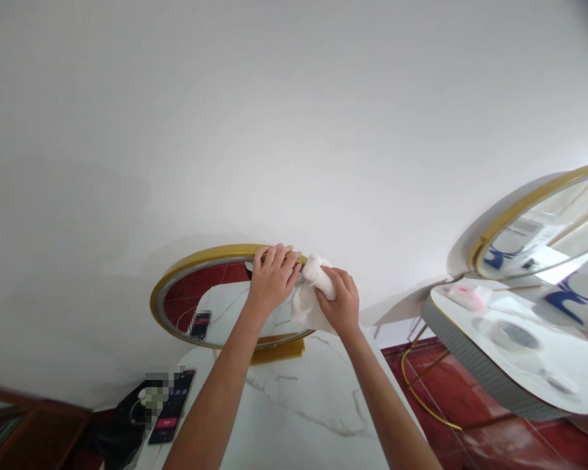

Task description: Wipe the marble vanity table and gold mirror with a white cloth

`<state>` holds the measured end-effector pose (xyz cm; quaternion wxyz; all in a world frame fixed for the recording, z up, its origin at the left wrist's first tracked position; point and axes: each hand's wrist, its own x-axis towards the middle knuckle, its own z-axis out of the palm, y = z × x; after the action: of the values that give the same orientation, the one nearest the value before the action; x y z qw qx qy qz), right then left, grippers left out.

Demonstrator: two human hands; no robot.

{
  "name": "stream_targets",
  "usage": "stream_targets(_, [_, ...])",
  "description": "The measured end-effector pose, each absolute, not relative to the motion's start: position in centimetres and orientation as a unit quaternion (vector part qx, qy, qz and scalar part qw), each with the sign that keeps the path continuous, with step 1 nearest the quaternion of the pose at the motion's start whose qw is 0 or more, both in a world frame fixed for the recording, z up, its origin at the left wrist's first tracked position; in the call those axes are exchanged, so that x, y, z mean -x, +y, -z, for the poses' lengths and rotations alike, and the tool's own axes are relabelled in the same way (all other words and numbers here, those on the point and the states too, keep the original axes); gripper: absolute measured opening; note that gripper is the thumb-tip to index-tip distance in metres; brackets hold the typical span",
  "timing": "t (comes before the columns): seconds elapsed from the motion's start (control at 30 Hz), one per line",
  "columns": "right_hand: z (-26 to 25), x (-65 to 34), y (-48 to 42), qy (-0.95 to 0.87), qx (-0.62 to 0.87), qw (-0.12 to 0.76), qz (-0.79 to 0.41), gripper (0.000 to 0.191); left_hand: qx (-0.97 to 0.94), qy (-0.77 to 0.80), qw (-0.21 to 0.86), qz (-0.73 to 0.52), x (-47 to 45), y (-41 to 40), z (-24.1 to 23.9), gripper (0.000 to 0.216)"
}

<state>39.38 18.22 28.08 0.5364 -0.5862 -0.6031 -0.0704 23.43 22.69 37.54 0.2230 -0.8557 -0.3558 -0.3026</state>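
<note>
A round mirror (186, 294) with a gold frame stands on a white marbled tabletop (304, 398), close to the wall. My left hand (270, 277) rests over the mirror's top rim, fingers stretched out and slightly apart on the gold frame. In my right hand (342, 301) is a bunched white cloth (318, 275), wrapped by the fingers and pressed against the upper right of the frame. Part of the cloth hangs down over the glass and hides that side of the mirror.
A phone (172, 408) lies at the tabletop's left edge. To the right stands a second white table (500, 333) with a gold leg, bearing a pink-and-white packet (468, 296) and another gold-framed mirror (524, 219). Red tiles (451, 385) cover the floor; dark wooden furniture (44, 431) stands lower left.
</note>
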Motion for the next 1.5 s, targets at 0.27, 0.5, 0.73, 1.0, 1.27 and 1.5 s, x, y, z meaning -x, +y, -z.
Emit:
stream_targets(0.27, [-23.3,-40.2,17.7,-0.542,0.604,0.584,0.008,0.042,0.854,-0.365,0.221,0.296,-23.5,22.6,-37.5,0.032])
stream_targets(0.5, [-23.4,-40.2,17.3,-0.542,0.617,0.570,0.022,0.040,0.849,-0.372,0.222,0.302,-23.4,22.7,-37.4,0.031])
stream_targets(0.73, [-27.3,-38.6,17.9,-0.581,0.577,0.569,0.080,0.044,0.849,-0.366,0.232,0.302,-23.4,22.6,-37.2,0.031])
stream_targets(1.0, [-21.1,-39.9,17.6,-0.513,0.628,0.585,0.008,0.043,0.841,-0.366,0.241,0.318,-23.5,22.8,-37.2,0.029])
stream_targets(1.27, [-20.4,-40.4,16.8,-0.514,0.650,0.560,-0.001,0.040,0.843,-0.355,0.238,0.327,-23.5,22.9,-37.0,0.029])
stream_targets(1.5, [-23.2,-39.7,17.5,-0.532,0.619,0.577,0.033,0.040,0.841,-0.360,0.241,0.324,-23.4,22.8,-36.9,0.029])
